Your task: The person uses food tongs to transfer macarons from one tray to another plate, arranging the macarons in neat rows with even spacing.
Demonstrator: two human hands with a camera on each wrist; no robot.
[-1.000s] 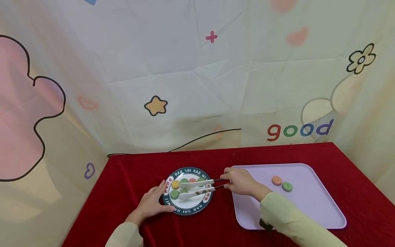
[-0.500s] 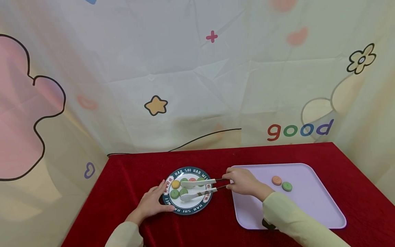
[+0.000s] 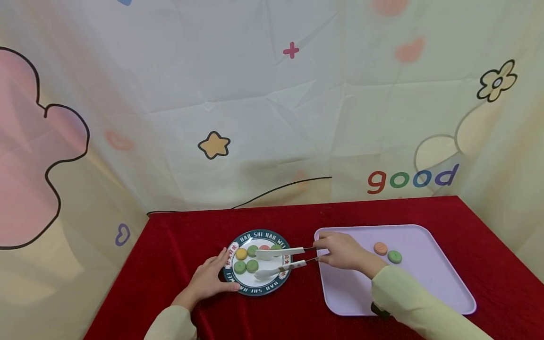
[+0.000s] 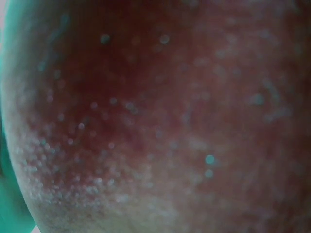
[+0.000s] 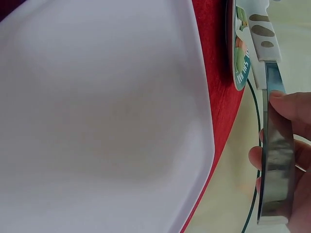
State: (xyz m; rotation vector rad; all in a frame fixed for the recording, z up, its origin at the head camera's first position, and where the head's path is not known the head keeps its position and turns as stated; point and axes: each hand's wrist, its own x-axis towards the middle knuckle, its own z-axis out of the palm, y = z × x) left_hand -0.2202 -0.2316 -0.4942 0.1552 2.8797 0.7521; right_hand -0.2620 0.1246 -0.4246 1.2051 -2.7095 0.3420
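Observation:
In the head view my left hand [image 3: 207, 278] rests at the left rim of a round plate [image 3: 274, 284], its fingers and thumb extended and spread along the edge. On the plate sit a yellow macaron [image 3: 241, 254], a pink macaron [image 3: 264, 247] and several green macarons [image 3: 240, 267]. My right hand [image 3: 343, 250] grips metal-handled tongs [image 3: 280, 252] by the handle. Their two white arms reach left over the plate, parted, with nothing between the tips. The right wrist view shows thumb and fingers around the metal strip [image 5: 278, 160]. Blurred skin fills the left wrist view.
A lilac tray [image 3: 429, 288] lies to the right, under my right forearm. It bears an orange macaron [image 3: 380, 248] and a green macaron [image 3: 395, 257]. A red cloth [image 3: 306, 302] covers the table, and a printed curtain [image 3: 263, 104] hangs behind it.
My right hand has drawn the tongs slightly to the right, uncovering more of the green macarons. The left hand, plate and tray macarons stay in place.

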